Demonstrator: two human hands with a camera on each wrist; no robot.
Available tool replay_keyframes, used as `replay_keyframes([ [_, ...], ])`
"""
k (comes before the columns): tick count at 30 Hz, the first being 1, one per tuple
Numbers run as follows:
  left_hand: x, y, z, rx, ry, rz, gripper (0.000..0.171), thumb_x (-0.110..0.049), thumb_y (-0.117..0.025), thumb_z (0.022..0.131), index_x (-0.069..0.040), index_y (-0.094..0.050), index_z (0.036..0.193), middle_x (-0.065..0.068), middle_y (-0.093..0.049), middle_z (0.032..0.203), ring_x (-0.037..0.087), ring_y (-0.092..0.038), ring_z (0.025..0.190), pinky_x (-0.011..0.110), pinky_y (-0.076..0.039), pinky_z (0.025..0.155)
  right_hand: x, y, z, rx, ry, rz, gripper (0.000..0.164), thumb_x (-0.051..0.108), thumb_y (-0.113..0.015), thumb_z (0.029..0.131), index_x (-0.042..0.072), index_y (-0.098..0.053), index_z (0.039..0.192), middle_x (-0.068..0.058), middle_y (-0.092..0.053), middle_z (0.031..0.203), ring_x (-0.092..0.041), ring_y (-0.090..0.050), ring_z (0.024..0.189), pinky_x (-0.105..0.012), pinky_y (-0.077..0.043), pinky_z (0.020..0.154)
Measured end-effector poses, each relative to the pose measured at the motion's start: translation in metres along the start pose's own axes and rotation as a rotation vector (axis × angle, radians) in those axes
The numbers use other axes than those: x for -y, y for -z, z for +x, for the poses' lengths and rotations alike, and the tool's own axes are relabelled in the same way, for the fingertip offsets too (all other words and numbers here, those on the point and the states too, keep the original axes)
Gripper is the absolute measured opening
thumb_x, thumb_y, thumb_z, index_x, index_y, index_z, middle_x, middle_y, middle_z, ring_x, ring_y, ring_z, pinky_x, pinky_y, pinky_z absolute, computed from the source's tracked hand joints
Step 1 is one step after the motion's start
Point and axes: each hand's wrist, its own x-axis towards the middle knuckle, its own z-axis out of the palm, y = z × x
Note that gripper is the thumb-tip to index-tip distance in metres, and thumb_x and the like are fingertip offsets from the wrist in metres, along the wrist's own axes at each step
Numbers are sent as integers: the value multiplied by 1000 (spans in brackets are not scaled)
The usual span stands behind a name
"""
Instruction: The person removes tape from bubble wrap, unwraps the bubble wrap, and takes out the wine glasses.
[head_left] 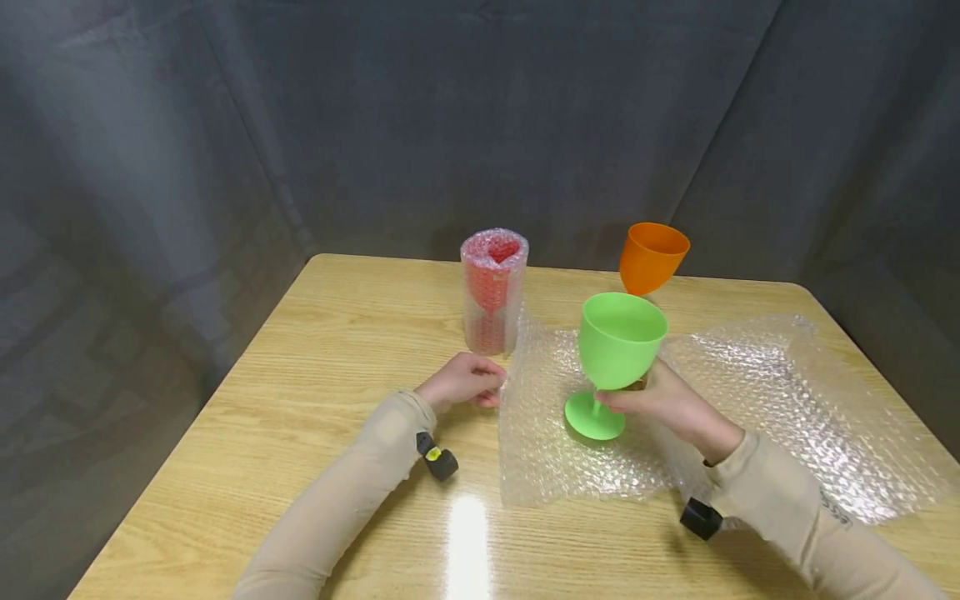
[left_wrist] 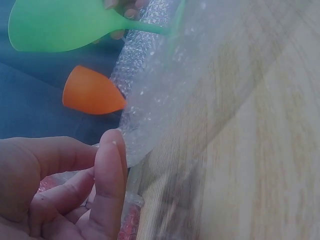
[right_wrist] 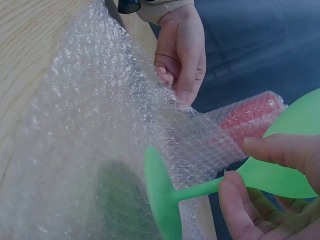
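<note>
From here I see the right hand (head_left: 671, 406) curled round the green goblet (head_left: 618, 346) just under its bowl, holding it above the bubble wrap sheet (head_left: 543, 462). I see the left hand (head_left: 463, 382) pinching that sheet's left edge, thumb against fingers; an orange cup (head_left: 649, 265) is past its far edge.

The table (head_left: 337, 350) shows smooth, glossy wood grain. Toward its right edge, clear plastic bubble wrap (head_left: 757, 392) looks bumpy and shiny. The green goblet (head_left: 621, 354) and, by the far edge, the orange goblet (head_left: 649, 262) look like smooth plastic; the dark cloth (head_left: 480, 125) beyond is matt.
</note>
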Motion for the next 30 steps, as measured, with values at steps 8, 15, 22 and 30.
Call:
replay_keyframes([
  [8, 0, 0, 0, 7, 3, 1, 23, -6, -52, 93, 7, -62, 109, 1, -59, 70, 3, -55, 57, 14, -49, 56, 5, 2, 2, -23, 22, -27, 43, 0, -69, 77, 9, -47, 112, 3, -57, 98, -11, -55, 88, -28, -49, 81],
  [15, 0, 0, -1, 4, 2, -12, 24, -6, -52, 93, 6, -61, 111, 1, -59, 71, 3, -56, 57, 14, -51, 57, 9, 2, 4, -36, 43, -9, 42, -1, -69, 77, 13, -48, 111, 5, -56, 96, -10, -55, 88, -25, -49, 81],
  [22, 0, -1, 0, -14, 5, -62, 24, -4, -51, 92, 8, -59, 112, 1, -55, 73, 4, -57, 58, 14, -51, 57, 10, 5, 5, -34, 32, -24, 39, 1, -68, 79, 14, -47, 109, 3, -54, 94, -11, -53, 85, -27, -49, 79],
  [30, 0, -1, -2, -10, -1, -88, 25, -2, -50, 92, 11, -57, 113, 2, -55, 76, 4, -58, 60, 15, -53, 60, 12, 7, 7, -36, 43, -9, 41, -2, -67, 79, 15, -47, 110, 4, -54, 95, -11, -53, 86, -27, -49, 80],
])
